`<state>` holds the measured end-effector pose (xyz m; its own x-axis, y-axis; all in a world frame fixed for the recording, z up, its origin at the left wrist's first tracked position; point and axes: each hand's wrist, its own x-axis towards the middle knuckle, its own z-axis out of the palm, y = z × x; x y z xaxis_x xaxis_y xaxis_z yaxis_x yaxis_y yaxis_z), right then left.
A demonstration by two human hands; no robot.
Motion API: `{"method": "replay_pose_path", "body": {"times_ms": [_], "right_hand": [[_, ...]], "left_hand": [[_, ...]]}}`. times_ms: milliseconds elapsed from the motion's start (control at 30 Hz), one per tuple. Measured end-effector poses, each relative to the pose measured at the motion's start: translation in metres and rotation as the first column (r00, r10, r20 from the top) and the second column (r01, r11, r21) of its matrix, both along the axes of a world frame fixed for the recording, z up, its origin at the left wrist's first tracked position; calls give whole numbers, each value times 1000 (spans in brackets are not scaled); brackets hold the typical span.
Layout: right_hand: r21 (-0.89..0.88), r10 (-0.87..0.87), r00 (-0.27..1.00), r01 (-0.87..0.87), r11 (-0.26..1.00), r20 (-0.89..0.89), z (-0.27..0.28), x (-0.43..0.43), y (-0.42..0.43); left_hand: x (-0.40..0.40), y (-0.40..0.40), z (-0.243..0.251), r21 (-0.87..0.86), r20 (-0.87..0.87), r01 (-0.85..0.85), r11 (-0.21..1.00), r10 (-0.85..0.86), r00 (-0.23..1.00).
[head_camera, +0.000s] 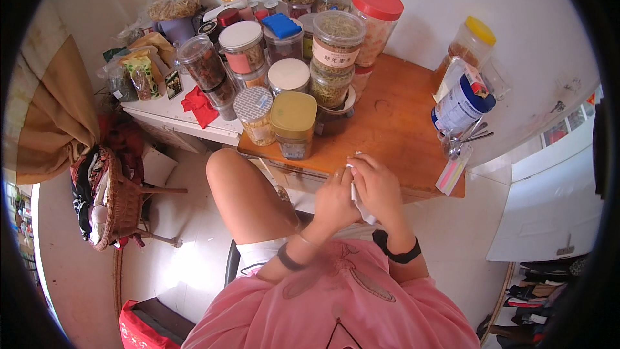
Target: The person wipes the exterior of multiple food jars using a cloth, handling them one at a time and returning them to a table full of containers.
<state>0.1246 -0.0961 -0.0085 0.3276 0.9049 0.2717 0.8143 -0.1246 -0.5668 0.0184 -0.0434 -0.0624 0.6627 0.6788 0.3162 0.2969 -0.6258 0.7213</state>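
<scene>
A folded white tissue or cloth is pressed between my two hands at the front edge of the wooden tabletop. My left hand grips it from the left, fingers curled. From the right, my right hand closes over it, its fingertips meeting those of the left. Most of the white piece is hidden by the fingers. Nearest to the hands stands a square jar with an olive-yellow lid, beside a round jar with a patterned lid.
Stacked food jars crowd the back, with a red-lidded jar behind. At right are a blue-and-white can, metal spoons and a yellow-lidded jar. A wicker basket of clothes stands left, a red bag below.
</scene>
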Motion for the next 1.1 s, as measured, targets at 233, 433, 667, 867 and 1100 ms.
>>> {"method": "replay_pose_path", "body": {"times_ms": [233,433,667,867,1100], "right_hand": [[-414,-109,989,140,899,97,21,7,8],[238,4,956,-77,968,292,30,-7,-5],[524,232,941,-331,785,248,30,3,-26],[745,454,746,86,661,-488,17,-8,-31],[535,544,111,-101,839,-832,35,-3,-37]], "left_hand": [[1,-11,20,-13,10,-7,1000,7,1000],[-8,0,20,-22,172,12,1000,-8,985],[-25,11,51,-368,404,291,883,-130,905],[-23,-2,56,-454,538,557,695,-285,794],[-24,12,41,-496,369,723,481,-636,677]]}}
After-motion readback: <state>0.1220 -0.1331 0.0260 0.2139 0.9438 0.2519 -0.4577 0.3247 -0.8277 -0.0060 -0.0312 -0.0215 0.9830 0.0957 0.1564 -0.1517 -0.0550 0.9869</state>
